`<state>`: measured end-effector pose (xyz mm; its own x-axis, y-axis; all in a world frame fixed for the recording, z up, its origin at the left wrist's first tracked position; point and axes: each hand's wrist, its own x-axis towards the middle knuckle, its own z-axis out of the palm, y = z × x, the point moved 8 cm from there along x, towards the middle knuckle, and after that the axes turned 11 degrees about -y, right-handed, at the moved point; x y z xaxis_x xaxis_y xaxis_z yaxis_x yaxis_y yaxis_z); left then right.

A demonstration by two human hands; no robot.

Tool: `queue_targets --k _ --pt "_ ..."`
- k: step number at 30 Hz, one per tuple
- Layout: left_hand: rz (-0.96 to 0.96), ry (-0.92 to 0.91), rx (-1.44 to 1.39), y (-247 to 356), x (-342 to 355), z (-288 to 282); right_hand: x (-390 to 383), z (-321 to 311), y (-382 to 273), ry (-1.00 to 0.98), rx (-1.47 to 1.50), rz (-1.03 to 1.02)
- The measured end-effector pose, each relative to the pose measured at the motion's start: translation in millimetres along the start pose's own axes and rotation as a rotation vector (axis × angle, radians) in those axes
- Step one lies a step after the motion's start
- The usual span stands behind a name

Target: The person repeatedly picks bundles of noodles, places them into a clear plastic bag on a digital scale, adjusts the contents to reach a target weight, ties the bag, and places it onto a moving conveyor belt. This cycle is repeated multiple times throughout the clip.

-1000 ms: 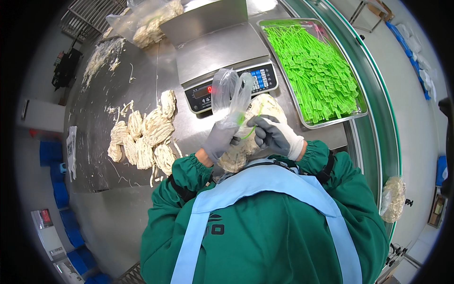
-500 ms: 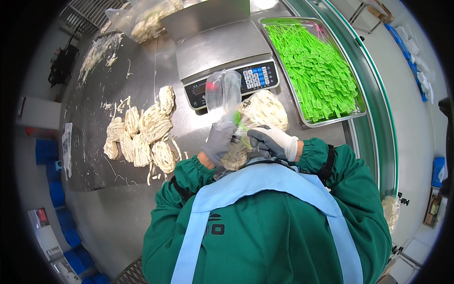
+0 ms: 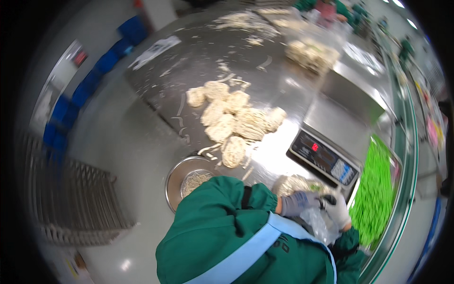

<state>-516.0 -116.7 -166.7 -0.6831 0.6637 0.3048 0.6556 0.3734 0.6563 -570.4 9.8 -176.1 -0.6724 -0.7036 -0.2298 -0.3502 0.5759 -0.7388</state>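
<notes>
My left hand, in a grey-palmed glove, is closed on a clear plastic bag, whose crumpled film lies below the fingers. Against it, my right hand, in a white and grey glove, has its fingers curled in. What these right fingers pinch is hidden and blurred. Just beyond my left hand lies bagged noodles with a bit of green on the film. A digital scale stands beyond my hands. To their right, a tray holds many bright green plastic ties.
Several loose noodle bundles lie on the steel table. A steel bowl with noodle scraps is by its near edge. Past the scale sits a large clear bag of noodles; co-workers in green stand at the far end.
The view has swung left, and the bowl and rack now show. My hands have come together; the bag film that stood up now lies below them. The green tie between my hands no longer shows.
</notes>
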Motion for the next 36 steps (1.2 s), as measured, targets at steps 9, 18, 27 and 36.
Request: queue_targets --k 9,18,27,36 --pt "-0.001 0.062 0.017 1.1 9.7 17.1 25.3 -57.2 57.5 0.704 0.719 0.053" --pt "0.036 0.133 -0.031 -14.3 17.8 27.4 48.0 -37.3 47.9 0.578 0.966 0.137" --pt "-0.063 0.114 0.184 -11.9 30.0 17.5 83.2 -39.4 6.7 0.698 -0.120 -0.104" --pt "0.125 0.026 0.050 2.2 -20.4 -33.1 49.5 -65.3 70.6 0.617 -0.030 0.033"
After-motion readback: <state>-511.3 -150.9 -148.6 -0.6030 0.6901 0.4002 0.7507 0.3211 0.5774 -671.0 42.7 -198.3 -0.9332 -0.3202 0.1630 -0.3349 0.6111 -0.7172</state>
